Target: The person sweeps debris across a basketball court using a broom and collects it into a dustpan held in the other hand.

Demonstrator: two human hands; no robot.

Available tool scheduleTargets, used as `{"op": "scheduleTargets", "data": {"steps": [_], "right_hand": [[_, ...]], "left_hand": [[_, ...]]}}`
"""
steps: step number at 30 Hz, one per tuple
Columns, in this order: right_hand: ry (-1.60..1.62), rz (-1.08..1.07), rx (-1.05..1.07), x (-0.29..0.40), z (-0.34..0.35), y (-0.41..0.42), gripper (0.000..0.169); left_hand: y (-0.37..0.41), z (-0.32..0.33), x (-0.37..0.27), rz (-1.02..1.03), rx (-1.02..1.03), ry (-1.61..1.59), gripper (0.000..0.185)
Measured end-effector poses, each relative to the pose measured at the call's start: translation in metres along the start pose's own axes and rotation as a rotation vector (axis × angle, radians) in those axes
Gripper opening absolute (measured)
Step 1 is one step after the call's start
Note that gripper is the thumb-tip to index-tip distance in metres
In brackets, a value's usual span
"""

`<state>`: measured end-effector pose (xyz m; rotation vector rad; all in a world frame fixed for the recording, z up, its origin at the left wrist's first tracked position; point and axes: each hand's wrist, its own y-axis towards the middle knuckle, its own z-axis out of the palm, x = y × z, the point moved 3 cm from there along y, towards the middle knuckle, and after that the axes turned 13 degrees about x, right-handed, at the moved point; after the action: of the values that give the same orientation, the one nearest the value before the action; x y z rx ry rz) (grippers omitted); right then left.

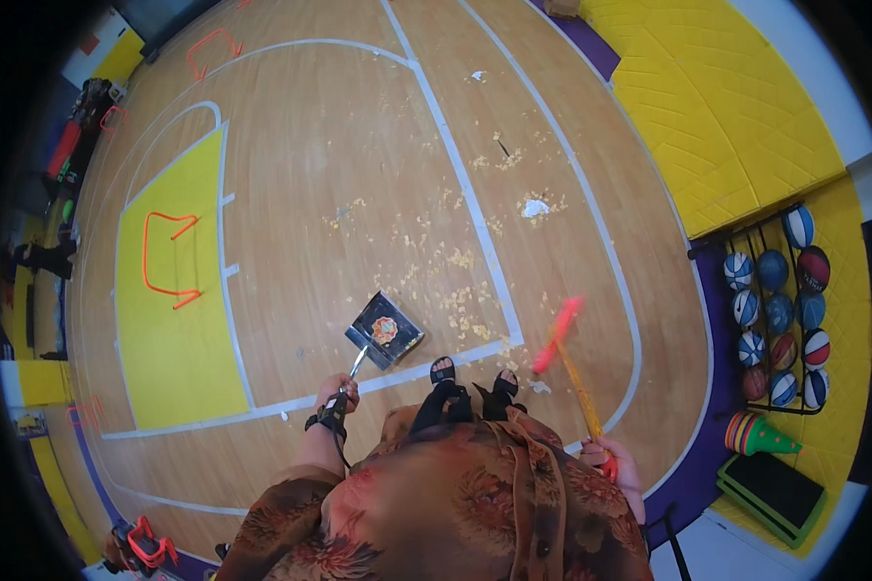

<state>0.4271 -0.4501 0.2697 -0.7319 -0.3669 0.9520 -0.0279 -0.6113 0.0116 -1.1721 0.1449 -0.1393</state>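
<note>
My left hand [340,392] grips the metal handle of a black dustpan [385,330], which rests on the wooden floor ahead of my feet. In my right hand [610,461] is the yellow-orange handle of a broom [558,335] with red bristles, slightly blurred, to the right of my feet. Pale yellow flakes [465,298] lie scattered over the court between and beyond the two tools. Crumpled white paper [535,209] lies among flakes farther off, with a smaller white scrap [477,75] beyond. Another white scrap [540,388] is near the broom head.
Orange hurdles [145,250] stand on the left. A rack of basketballs [779,312] stands right, beside yellow padding [727,131], stacked cones [756,434] and a green-black step platform [770,497]. A small dark stick [503,148] lies on the floor ahead.
</note>
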Motion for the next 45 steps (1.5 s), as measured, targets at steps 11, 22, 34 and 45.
{"op": "scheduleTargets", "data": {"steps": [11, 22, 34, 45], "right_hand": [[0.198, 0.138, 0.217, -0.020, 0.053, 0.073, 0.018], [-0.852, 0.065, -0.030, -0.007, 0.077, 0.078, 0.013], [-1.642, 0.304, 0.025, -0.033, 0.056, 0.148, 0.013], [-1.517, 0.308, 0.085, -0.028, 0.057, 0.143, 0.015]], "left_hand": [[-0.012, -0.008, -0.001, -0.027, -0.009, -0.015, 0.012], [-0.002, -0.014, -0.010, 0.005, -0.013, -0.051, 0.011], [0.016, 0.008, -0.027, 0.036, 0.002, -0.015, 0.009], [0.031, 0.003, -0.041, -0.012, 0.029, -0.150, 0.008]]}}
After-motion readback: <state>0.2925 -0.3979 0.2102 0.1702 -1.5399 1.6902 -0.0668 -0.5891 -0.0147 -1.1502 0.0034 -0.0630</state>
